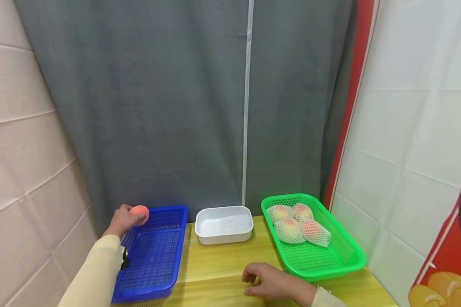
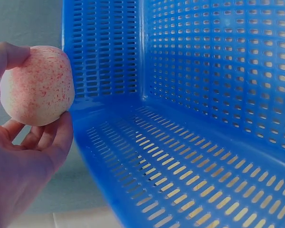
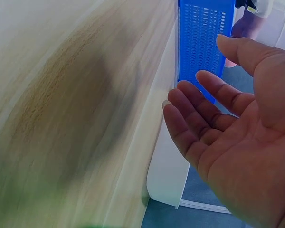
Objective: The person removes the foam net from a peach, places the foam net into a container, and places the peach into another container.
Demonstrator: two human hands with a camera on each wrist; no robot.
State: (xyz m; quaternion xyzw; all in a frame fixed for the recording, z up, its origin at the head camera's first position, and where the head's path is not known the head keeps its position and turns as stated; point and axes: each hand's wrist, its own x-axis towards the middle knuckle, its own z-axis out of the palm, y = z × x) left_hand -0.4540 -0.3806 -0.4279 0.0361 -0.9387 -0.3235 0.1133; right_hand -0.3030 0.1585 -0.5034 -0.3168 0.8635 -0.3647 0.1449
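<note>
In the head view my left hand point(image 1: 124, 220) holds a peach point(image 1: 140, 213) over the far left corner of a blue basket point(image 1: 182, 238). The left wrist view shows the thumb and fingers curled round the pink, speckled peach point(image 2: 40, 85), which has no net on it. Inside the blue basket point(image 2: 109, 102) I see only perforated floor and walls. My right hand point(image 1: 270, 282) hovers over the wooden table near the green basket, its fingers loosely bent. Nothing lies in its palm in the right wrist view, where the hand point(image 3: 232, 123) is seen close.
A green basket point(image 1: 345, 241) on the right bears several peaches point(image 1: 289, 230) in white foam nets. Between the baskets stands a white tray point(image 1: 224, 238) at the back of the table point(image 1: 215, 264). A grey curtain point(image 1: 176, 106) hangs behind, with pale walls at both sides.
</note>
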